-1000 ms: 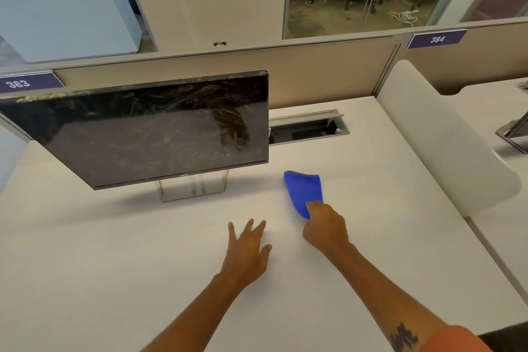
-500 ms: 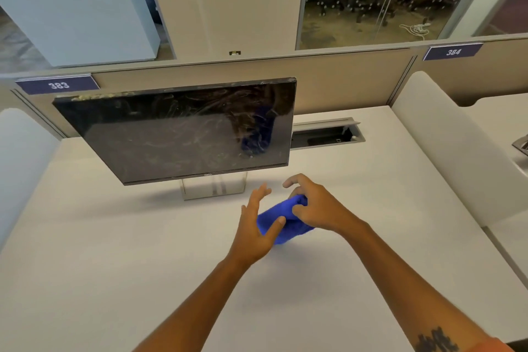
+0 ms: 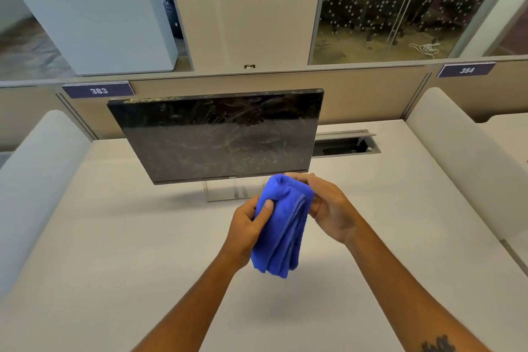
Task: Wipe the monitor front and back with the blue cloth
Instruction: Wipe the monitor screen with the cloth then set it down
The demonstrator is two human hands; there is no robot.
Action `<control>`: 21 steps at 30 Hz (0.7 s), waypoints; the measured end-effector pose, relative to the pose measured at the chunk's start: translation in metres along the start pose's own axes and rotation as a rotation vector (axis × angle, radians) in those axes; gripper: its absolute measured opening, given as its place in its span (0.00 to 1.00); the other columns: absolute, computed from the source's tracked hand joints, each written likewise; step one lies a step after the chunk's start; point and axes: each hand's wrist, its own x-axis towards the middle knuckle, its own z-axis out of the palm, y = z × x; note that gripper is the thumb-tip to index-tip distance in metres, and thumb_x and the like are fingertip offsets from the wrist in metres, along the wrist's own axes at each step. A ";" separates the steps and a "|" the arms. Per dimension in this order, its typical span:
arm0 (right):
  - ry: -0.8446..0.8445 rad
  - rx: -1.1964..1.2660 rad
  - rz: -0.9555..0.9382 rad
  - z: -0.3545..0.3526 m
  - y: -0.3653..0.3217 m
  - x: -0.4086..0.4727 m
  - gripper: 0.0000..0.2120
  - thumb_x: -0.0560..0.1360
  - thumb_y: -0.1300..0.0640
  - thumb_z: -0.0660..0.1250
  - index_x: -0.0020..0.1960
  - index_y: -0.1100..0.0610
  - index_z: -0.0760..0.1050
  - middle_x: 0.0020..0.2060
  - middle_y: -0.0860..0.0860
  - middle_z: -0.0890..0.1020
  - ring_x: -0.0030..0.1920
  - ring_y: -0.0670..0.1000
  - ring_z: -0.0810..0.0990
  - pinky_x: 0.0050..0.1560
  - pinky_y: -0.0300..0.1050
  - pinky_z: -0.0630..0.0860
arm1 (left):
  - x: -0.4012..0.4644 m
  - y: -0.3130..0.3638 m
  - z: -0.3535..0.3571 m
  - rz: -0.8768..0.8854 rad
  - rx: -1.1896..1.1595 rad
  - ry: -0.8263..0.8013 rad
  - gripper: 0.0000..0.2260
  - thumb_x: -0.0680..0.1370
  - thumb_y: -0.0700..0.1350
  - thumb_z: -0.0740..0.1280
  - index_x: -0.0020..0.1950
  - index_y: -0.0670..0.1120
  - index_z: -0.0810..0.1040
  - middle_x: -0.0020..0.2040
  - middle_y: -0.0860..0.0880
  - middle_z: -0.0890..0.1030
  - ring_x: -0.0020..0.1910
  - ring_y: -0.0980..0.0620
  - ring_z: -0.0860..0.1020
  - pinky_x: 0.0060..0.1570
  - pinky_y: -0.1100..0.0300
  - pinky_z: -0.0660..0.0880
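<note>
A black monitor (image 3: 223,137) stands on a clear stand at the back of the white desk, its dark screen streaked with smears and tilted toward me. The blue cloth (image 3: 283,226) hangs folded above the desk, just in front of the monitor's lower edge. My left hand (image 3: 247,226) pinches the cloth's left side with the thumb on top. My right hand (image 3: 328,208) grips its upper right part, fingers curled over the top fold. The monitor's back is hidden.
The white desk (image 3: 114,266) is bounded by padded white dividers on the left (image 3: 34,180) and right (image 3: 463,157). An open cable tray (image 3: 345,146) lies behind the monitor's right side. A beige partition with labels 383 and 384 runs along the back.
My right hand picked the cloth up off the desk, my left hand joined it, and both now hold it raised in front of the monitor. The view shifted left and up.
</note>
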 end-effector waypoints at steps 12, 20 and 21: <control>0.109 0.115 -0.114 0.077 0.050 -0.007 0.27 0.81 0.43 0.73 0.77 0.48 0.71 0.68 0.57 0.82 0.68 0.62 0.82 0.61 0.53 0.84 | 0.006 0.031 0.003 -0.125 -0.290 0.133 0.23 0.76 0.66 0.67 0.56 0.49 0.84 0.52 0.45 0.86 0.51 0.43 0.85 0.52 0.46 0.82; 0.354 0.119 -0.122 0.097 0.043 0.003 0.17 0.79 0.40 0.74 0.66 0.43 0.81 0.59 0.52 0.87 0.61 0.55 0.87 0.57 0.50 0.86 | 0.012 0.028 0.012 -0.116 -0.121 0.213 0.25 0.75 0.69 0.65 0.47 0.48 0.84 0.43 0.45 0.85 0.45 0.44 0.85 0.46 0.45 0.83; 0.366 0.121 -0.125 0.096 0.042 0.003 0.15 0.80 0.42 0.73 0.66 0.42 0.81 0.59 0.51 0.87 0.60 0.55 0.87 0.57 0.51 0.86 | 0.013 0.028 0.011 -0.111 -0.068 0.216 0.25 0.76 0.70 0.63 0.47 0.48 0.83 0.42 0.46 0.85 0.44 0.45 0.84 0.45 0.46 0.83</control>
